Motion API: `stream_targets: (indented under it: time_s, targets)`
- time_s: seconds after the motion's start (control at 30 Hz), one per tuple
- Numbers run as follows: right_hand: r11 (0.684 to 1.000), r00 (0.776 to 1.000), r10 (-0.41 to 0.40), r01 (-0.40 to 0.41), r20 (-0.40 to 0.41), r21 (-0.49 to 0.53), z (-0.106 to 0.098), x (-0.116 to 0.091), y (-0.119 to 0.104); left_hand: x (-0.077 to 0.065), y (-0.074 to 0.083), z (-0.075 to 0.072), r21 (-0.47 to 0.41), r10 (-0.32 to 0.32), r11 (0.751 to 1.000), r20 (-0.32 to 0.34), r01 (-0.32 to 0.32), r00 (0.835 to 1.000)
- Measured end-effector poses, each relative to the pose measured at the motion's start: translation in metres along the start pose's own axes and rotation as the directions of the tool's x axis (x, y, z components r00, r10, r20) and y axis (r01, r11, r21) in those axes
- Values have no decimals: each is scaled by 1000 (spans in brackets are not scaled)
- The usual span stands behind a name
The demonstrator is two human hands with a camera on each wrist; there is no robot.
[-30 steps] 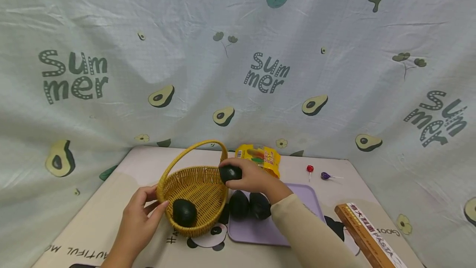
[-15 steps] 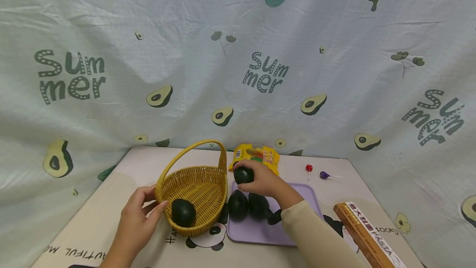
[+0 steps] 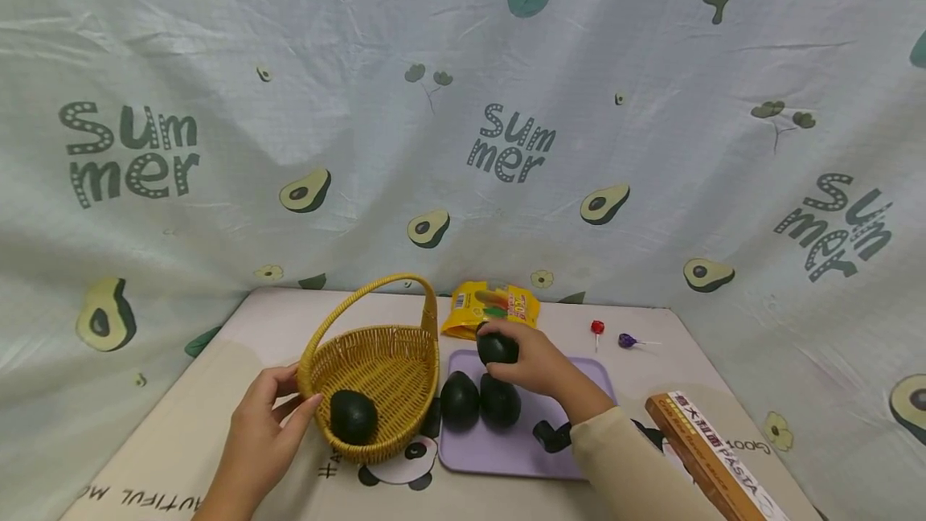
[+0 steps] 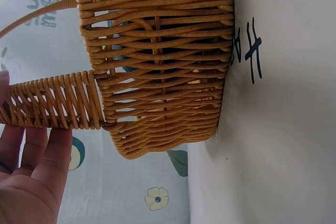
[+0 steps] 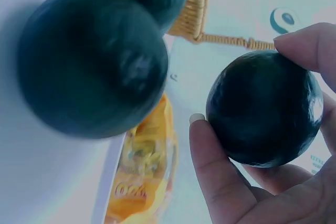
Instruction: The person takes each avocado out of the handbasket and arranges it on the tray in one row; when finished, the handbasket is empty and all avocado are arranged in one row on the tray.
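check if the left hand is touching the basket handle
Touching. The left wrist view shows the left hand with fingers against the basket handle, no gap.

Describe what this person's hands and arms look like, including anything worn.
The left hand and right hand wear no gloves or visible rings. A plain cream sleeve covers part of the right forearm; on the left forearm no sleeve shows in frame. One right fingernail looks long. A small black piece appears beside the sleeve; whether it is attached is unclear.

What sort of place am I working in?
Probably an indoor tabletop set, perhaps staged: avocado-print cloth hangs around a table bearing a wicker basket and purple tray.
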State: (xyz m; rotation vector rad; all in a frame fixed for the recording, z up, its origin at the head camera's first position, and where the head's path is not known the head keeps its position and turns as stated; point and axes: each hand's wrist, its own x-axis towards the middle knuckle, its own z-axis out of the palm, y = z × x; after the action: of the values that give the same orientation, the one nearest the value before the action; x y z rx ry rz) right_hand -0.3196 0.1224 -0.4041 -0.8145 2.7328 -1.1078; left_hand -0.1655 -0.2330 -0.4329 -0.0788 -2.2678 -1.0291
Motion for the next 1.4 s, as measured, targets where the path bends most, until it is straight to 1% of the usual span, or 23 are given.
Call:
stream_targets:
  time_s: [0.27,0.63,0.8,0.9,1.1,1.4]
  targets:
    - [1000,999,11,-11,-46,-1,-6,-16,16,-1,-1,0,7,-17,1000,4,17,1000]
    - [997,990,73,-74,-121,-2,-7,-35,35,-1,-1,1,3,-12,1000,6,12,1000]
    - [991,984,129,-124,-119,48,-4,-44,44,0,-2,1,12,-14,1000,9,14,1000]
    - [989,983,143,-137,-114,59,-1,-48,49,0,-1,0,6,-15,1000,7,15,1000]
    - [986,980,166,-160,-112,56,5,-55,56,-1,-1,1,-8,-9,1000,3,9,1000]
    - [984,978,177,-174,-109,31,9,-63,65,-1,-3,2,-19,-6,1000,-1,6,1000]
